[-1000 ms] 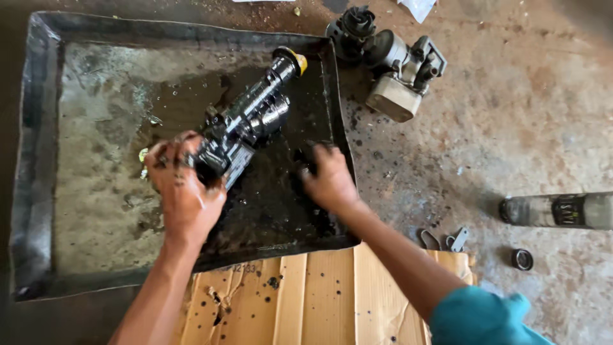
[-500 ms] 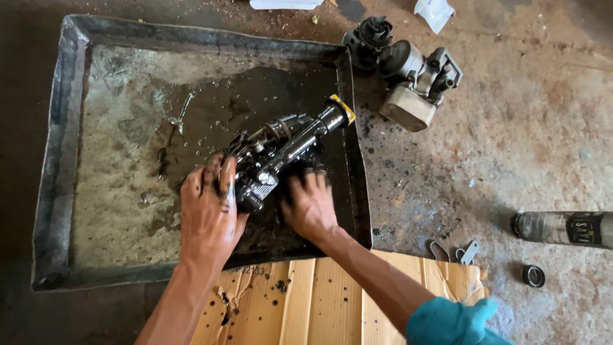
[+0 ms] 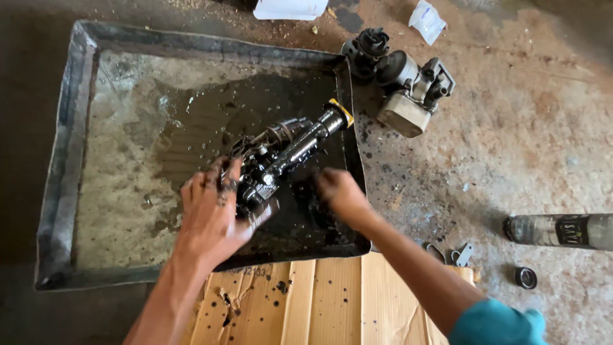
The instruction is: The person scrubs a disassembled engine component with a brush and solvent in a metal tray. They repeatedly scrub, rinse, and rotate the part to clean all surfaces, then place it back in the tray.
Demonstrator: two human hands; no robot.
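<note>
Grip: left hand (image 3: 214, 214) is wrapped around the near end of an oily black engine part (image 3: 281, 156), fingers closed on it and smeared with dark oil.
Right hand: right hand (image 3: 338, 191) sits just beside that part on its right, low over the oil; blurred, so I cannot tell whether its fingers are closed or spread, and it holds nothing that shows.
Engine part: long, cylindrical, with a yellow-ringed far end; it lies slanted in the metal tray (image 3: 64, 160), near end at the left hand, far end pointing to the tray's right wall.
Tray: wide, shallow, dented rim; dark oil pools in the half around the part, grey crusted residue covers the half left of it.
Near the tray: a grey pump-like assembly (image 3: 408, 89) stands just beyond the tray's far right corner; cardboard (image 3: 319, 300) lies under the tray's near edge.
Further right of the tray: a dusty bottle (image 3: 559, 230) lies on its side on the concrete, a small black cap (image 3: 525, 277) near it.
</note>
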